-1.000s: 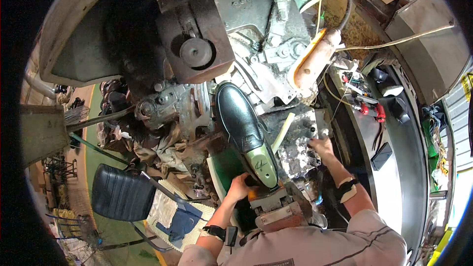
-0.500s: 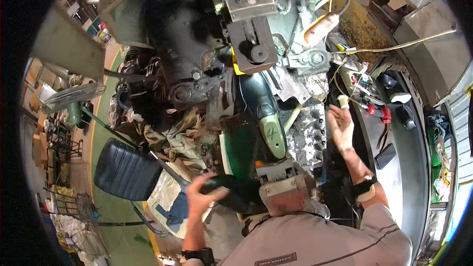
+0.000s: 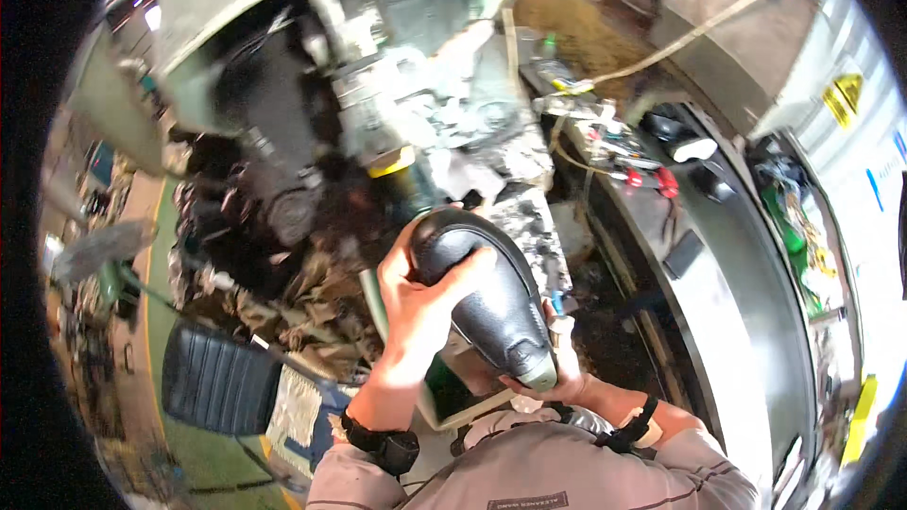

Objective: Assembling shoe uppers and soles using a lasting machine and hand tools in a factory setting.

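In front of my chest I hold a black leather shoe upper [image 3: 501, 302], tilted, with a pale green end [image 3: 540, 376], apparently a last, at its lower tip. My left hand [image 3: 420, 297] is closed around its upper part, the thumb pressed across the top. Around the lower end, my right hand [image 3: 567, 373] is closed too, most of its fingers hidden beneath. A small cream handle [image 3: 562, 326] sticks up at the right hand. Beyond the shoe stands the machine [image 3: 364, 94], blurred, with a yellow piece [image 3: 392, 162] and a dark form [image 3: 411, 191] below it, partly hidden by the shoe.
A metal bench [image 3: 727, 321] at the right bears a phone-like black slab [image 3: 683, 253], red-handled tools [image 3: 661, 181] and dark shoes [image 3: 675, 132]. Crumpled brown cloth [image 3: 326, 312] lies left of my hands. A black padded chair [image 3: 222, 378] stands at the lower left.
Both hands have come together on the black shoe upper. My right hand has drawn back from the machine's right side; my left has moved up and right. The whole view has shifted.
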### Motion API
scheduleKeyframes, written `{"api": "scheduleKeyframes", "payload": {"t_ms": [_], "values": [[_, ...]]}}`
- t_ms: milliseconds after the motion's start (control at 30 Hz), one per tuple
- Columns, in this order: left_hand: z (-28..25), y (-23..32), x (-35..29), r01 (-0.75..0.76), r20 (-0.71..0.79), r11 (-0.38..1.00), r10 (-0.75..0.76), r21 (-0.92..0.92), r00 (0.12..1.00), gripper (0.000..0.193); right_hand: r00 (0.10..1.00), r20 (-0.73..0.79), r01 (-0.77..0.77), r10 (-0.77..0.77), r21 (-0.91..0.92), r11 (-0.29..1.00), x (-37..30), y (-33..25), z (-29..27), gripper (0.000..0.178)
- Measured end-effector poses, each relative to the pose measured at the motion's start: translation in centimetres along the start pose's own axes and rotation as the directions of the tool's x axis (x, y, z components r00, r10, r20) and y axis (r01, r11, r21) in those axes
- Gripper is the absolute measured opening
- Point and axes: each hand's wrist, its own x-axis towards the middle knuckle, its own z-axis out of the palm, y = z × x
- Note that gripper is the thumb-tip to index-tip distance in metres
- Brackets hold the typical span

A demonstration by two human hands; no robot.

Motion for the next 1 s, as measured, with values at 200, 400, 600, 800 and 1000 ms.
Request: {"api": "scheduleKeyframes", "payload": {"t_ms": [200, 400, 600, 800, 1000], "values": [[10.0, -3.8, 0.4, 0.226, 0.163, 0.960, -0.199, -0.168, 0.966, 0.045, 0.588, 0.084, 0.734, -0.804, -0.474, 0.487, -5.3, -2.3, -7.4, 0.095], [19.7, -11.9, 3.7, 0.704, 0.206, 0.691, -0.674, -0.165, 0.709, 0.030, -0.097, 0.665, 0.528, -0.740, -0.596, -0.605, -13.7, -6.1, -10.5, 0.111], [32.1, -24.2, 0.5, 0.799, 0.284, 0.596, -0.756, -0.075, 0.590, 0.032, -0.184, 0.333, 0.454, -0.925, -0.805, -0.381, -21.1, -10.0, -18.0, 0.083], [40.0, -35.2, -5.4, 0.847, 0.049, 0.513, -0.858, 0.139, 0.512, 0.050, -0.021, -0.370, 0.649, -0.929, -0.712, 0.269, -27.9, -12.2, -25.5, 0.070], [40.1, -40.2, -8.2, 0.478, 0.491, 0.746, -0.665, 0.464, 0.562, 0.060, 0.028, -0.697, 0.843, -0.717, -0.369, 0.392, -43.0, -14.2, -43.1, 0.046]]}}
